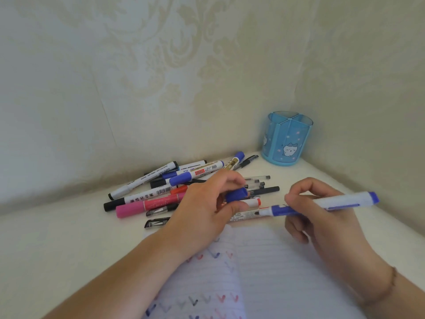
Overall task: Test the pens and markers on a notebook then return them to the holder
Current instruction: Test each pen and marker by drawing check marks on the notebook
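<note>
My right hand [322, 217] grips an uncapped blue-and-white marker [331, 204] with its tip pointing left, just above the open lined notebook [264, 272]. My left hand [207, 210] pinches the marker's blue cap [236, 195] between thumb and fingers, a short gap left of the tip. A pile of several pens and markers [170, 187] lies behind my left hand. The blue pen holder [287, 139] stands in the far corner with nothing showing above its rim. Small red, blue and black check marks cover the notebook's left page.
The white table [69, 249] sits in a corner, with patterned walls close behind and on the right. A pink marker [149, 206] and black-capped pens lie at the pile's near edge.
</note>
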{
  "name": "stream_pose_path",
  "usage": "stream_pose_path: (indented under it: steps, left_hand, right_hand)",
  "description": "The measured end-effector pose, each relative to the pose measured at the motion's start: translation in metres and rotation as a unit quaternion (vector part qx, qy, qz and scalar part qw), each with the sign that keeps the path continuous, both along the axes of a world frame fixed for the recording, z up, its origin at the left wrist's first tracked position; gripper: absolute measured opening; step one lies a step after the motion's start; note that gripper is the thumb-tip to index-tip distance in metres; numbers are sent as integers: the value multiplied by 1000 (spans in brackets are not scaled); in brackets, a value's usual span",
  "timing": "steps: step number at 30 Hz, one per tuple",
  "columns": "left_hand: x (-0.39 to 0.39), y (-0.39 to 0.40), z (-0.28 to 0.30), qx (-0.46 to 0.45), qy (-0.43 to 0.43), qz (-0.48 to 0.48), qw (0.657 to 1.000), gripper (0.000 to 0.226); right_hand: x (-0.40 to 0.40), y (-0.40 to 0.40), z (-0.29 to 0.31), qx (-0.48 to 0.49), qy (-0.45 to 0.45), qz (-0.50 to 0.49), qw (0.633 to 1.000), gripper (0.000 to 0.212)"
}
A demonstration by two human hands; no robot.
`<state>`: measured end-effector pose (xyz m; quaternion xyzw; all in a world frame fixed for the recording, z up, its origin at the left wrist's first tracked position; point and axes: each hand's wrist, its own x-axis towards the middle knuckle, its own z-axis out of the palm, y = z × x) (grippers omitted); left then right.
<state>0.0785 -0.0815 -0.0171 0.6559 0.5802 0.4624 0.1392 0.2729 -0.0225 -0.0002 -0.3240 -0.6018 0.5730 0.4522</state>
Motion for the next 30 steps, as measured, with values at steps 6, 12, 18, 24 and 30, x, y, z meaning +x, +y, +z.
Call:
stream_pose_path:
  steps: [6,12,18,24,30]
  left_hand:
    - [0,-1,1,7,0,-5,1000,19]
    - [3,-3,1,42,-3,-34,999,23]
    - [3,-5,1,84,9,-52,995,22]
    - [11,-5,-1,69,-68,-74,993,14]
    - [21,-9,5,61,-144,-89,984,12]
  right_hand:
    - [4,2,1,1,80,95,992,48]
    - [3,3,3,19,77,73,994,49]
    - [5,-1,8,50,40,53,996,52]
    - [-6,-11,4,52,38,25,998,28]
    - [-15,-15,4,54,53,-39,996,30]
